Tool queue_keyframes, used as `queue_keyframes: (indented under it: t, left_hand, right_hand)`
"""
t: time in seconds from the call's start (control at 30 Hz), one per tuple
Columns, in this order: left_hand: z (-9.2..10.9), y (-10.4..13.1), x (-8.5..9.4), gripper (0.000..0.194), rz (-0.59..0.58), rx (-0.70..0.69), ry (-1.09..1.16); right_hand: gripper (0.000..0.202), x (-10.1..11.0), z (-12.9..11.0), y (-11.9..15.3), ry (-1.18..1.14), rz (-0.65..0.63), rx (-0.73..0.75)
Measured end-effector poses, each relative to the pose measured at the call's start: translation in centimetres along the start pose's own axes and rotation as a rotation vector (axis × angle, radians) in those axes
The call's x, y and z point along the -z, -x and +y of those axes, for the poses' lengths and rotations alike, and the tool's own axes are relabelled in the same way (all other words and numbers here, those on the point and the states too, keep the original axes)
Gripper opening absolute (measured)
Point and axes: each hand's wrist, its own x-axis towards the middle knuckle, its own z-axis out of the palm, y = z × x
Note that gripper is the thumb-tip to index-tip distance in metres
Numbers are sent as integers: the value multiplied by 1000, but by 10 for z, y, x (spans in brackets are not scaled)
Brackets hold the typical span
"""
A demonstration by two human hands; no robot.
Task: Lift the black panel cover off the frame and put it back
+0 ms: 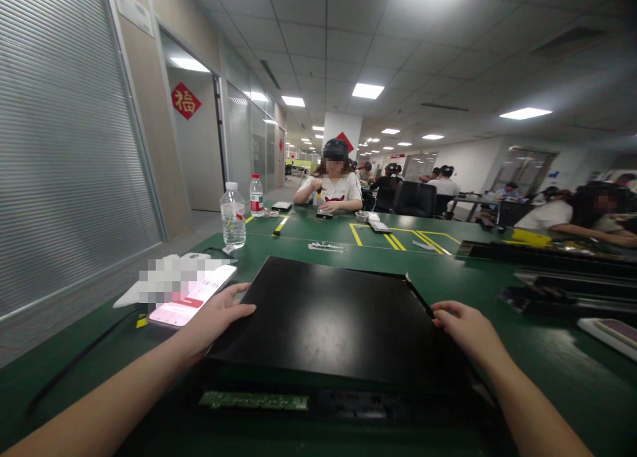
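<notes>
In front of me is a large, flat, glossy black panel (pixel 318 318), which looks like a display panel. My left hand (pixel 221 318) grips its left edge, thumb on top and the other fingers partly hidden at the side. At the right edge, my right hand (pixel 460 324) has its fingers closed on a thin black frame strip (pixel 419 294) that stands slightly proud of the panel. Beneath the near edge lies a dark frame part, with a narrow green circuit board (pixel 253 400) showing toward the left.
A lit phone (pixel 194 298) lies left of the panel by a cable. Behind it stand a water bottle (pixel 233 215) and a red-capped bottle (pixel 255 195). Black strips (pixel 562 291) lie on the right of the green table (pixel 279 248). A person (pixel 331 185) works opposite.
</notes>
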Motion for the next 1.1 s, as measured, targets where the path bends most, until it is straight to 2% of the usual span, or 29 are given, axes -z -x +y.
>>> queue_keyframes:
  t: [0.17,0.7,1.1]
  left_hand:
    - [3,3,-3,75,11,6,-16]
    - [1,4,-1,68,15,-4,-30]
    - [1,3,0,81,-36,1,-35]
  right_hand:
    - [25,1,-4,2,103,-8,-7]
    - [26,0,-1,1,112,-21,11]
    - [26,-1,5,-3,98,-29,4]
